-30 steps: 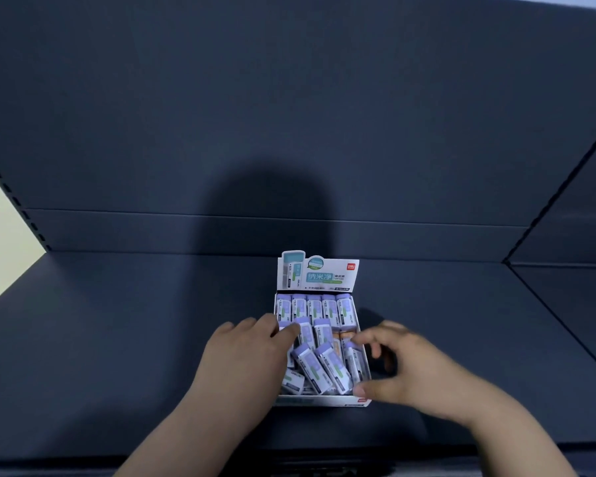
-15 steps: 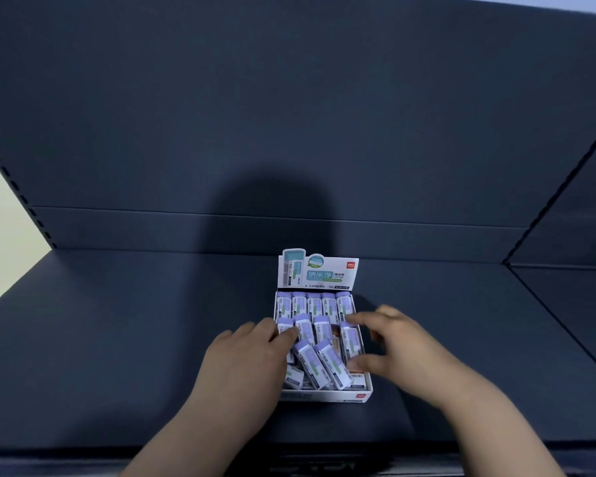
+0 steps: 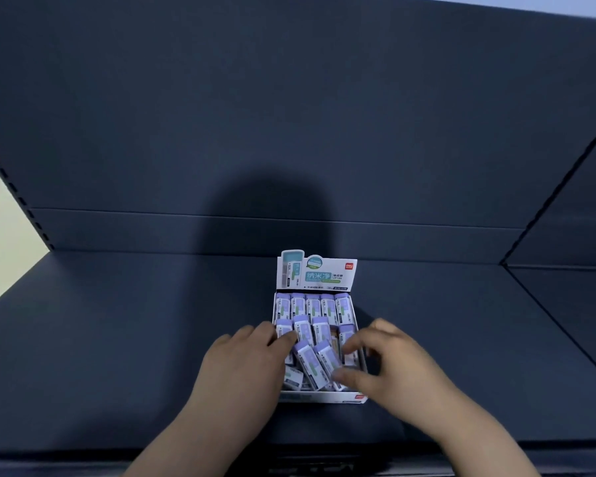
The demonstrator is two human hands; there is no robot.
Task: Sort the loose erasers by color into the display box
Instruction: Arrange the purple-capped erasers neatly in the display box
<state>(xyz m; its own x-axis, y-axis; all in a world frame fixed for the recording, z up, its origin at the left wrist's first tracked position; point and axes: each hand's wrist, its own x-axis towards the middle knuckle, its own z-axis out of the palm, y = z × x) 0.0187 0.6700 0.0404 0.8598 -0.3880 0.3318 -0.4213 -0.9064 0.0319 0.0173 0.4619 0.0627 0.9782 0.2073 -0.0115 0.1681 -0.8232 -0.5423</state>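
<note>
From my feed, the display box (image 3: 319, 398) sits mid-shelf (image 3: 117, 339), with loads of bare shelf either side of it. The back row of erasers (image 3: 313, 304) stands tidy under the box's header card, while the loose erasers (image 3: 307, 363) lie tilted nearer its front wall. My left hand (image 3: 245, 366) drapes over the box's left edge, fingers together, thumb pressing an eraser. My right hand (image 3: 393, 363) is at the right edge, thumb and forefinger seemingly pinching the rightmost tilted eraser (image 3: 327, 359), though it's blurry.

My left hand (image 3: 245, 368) hides most near-left erasers (image 3: 292, 377) in the display box (image 3: 324, 396); the fingers (image 3: 353, 347) of my right hand (image 3: 396, 373) blur, so their grip escapes me.
</note>
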